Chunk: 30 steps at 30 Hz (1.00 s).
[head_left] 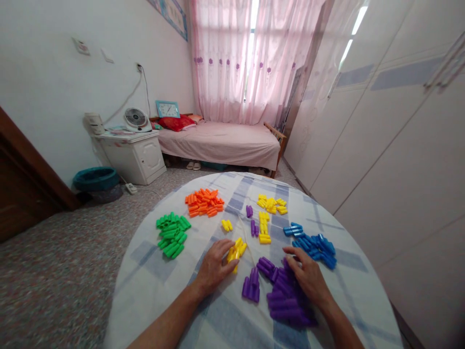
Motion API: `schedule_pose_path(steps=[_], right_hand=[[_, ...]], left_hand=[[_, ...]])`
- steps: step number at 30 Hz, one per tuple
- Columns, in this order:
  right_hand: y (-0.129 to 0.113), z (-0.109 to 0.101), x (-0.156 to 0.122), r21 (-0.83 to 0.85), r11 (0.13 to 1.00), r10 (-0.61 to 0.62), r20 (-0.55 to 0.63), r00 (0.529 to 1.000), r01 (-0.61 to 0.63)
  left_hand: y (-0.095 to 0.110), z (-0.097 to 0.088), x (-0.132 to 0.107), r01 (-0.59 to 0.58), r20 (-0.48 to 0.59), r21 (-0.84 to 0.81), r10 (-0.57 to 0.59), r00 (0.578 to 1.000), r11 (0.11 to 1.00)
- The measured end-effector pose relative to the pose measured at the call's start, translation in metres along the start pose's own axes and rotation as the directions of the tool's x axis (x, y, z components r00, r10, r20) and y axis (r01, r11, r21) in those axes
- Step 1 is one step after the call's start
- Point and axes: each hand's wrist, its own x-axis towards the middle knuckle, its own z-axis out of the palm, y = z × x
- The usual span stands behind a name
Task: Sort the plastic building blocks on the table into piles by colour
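Observation:
A round table with a blue-checked cloth (203, 320) carries plastic tube beads sorted by colour. My left hand (214, 265) lies palm down with its fingers curled over a small cluster of yellow beads (238, 249). My right hand (308, 276) rests on the big purple bead pile (286, 298), fingers bent and touching the beads. A small upright group of purple beads (251, 286) stands between my hands. Further out lie green beads (172, 233), orange beads (204, 202), yellow beads (271, 204) and blue beads (314, 242).
A thin string (244, 232) runs across the cloth near a yellow row (264, 228) and a few loose purple beads (251, 220). Beyond the table are a bed (221, 140), a white cabinet with a fan (136, 152), a teal basin (95, 178) and wardrobes on the right.

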Motion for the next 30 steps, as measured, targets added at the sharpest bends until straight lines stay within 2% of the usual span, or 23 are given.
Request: schedule_pose_path(steps=[4,7,12,15,18,21,24,27,30], right_hand=[[-0.022,0.01,0.026,-0.183,0.96,-0.209,0.048,0.977,0.214],[-0.044,0.024,0.049,-0.353,0.883,-0.279,0.136,0.951,0.31],[-0.067,0.054,0.073,-0.502,0.805,-0.278,0.148,0.949,0.315],[-0.07,0.07,0.078,-0.548,0.779,-0.266,0.151,0.952,0.305],[-0.071,0.077,0.08,-0.564,0.765,-0.261,0.171,0.95,0.312],[-0.072,0.069,0.079,-0.546,0.77,-0.274,0.187,0.943,0.332],[-0.067,0.046,0.071,-0.498,0.798,-0.286,0.181,0.941,0.338],[-0.057,0.017,0.048,-0.343,0.871,-0.307,0.179,0.935,0.351],[-0.05,-0.004,0.016,-0.212,0.926,-0.27,0.21,0.94,0.313]], left_hand=[[-0.003,0.002,0.003,0.062,-0.055,-0.034,-0.064,0.996,0.997],[-0.003,0.001,0.004,0.07,-0.053,-0.049,-0.072,0.996,0.996],[-0.004,0.002,0.005,0.067,-0.07,-0.064,-0.072,0.995,0.996],[-0.005,0.002,0.006,0.06,-0.059,-0.063,-0.064,0.996,0.996],[-0.003,0.0,0.006,0.064,-0.048,-0.062,-0.067,0.997,0.996],[0.0,-0.002,0.007,0.065,-0.043,-0.067,-0.068,0.997,0.996],[0.003,-0.004,0.007,0.063,-0.039,-0.065,-0.066,0.997,0.996],[0.002,-0.004,0.006,0.058,-0.041,-0.06,-0.061,0.997,0.997],[-0.002,-0.002,0.005,0.054,-0.047,-0.054,-0.057,0.997,0.997]])
